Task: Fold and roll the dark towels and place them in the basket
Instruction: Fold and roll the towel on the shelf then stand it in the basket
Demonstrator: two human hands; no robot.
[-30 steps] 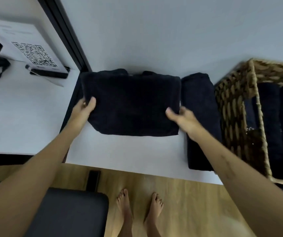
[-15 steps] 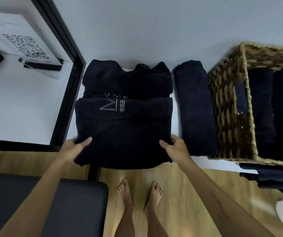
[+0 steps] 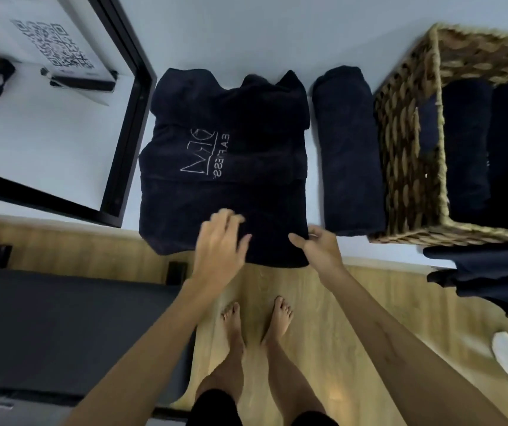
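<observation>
1. Hands: left hand [image 3: 220, 241] lies with fingers spread and nearly straight on the near part of the folded towel, pressing or smoothing, gripping nothing. Right hand [image 3: 318, 245] is at the towel's near right corner, thumb and fingers loosely curved against the edge; whether it actually pinches the cloth cannot be told.
2. Folded towel [image 3: 225, 167]: dark, with pale lettering on top, flat on the white counter [image 3: 277, 41] at 12 o'clock from the person, its near edge hanging slightly past the counter's front. Folded into a broad rectangle; not yet rolled.
3. Rolled towel [image 3: 349, 149]: dark, lying lengthwise just beside the folded one at its 3 o'clock, between it and the basket. Rolled, but not yet in the basket.
4. Basket [image 3: 406, 142]: woven, at 2 o'clock on the counter, touching or nearly touching the rolled towel. At least two dark rolls already lie inside.
5. Loose dark cloth [image 3: 486, 272]: a heap at 3 o'clock, below the basket's near side, apparently more towels awaiting folding.
6. Progress, as judged: several towels are finished and stowed, one is rolled and waiting, one is mid-fold, and the heap is untouched. Roughly midway.
7. Other items: a sheet with a square code [image 3: 52, 44] at 10 o'clock; bare feet [image 3: 255, 321] on the wooden floor.
</observation>
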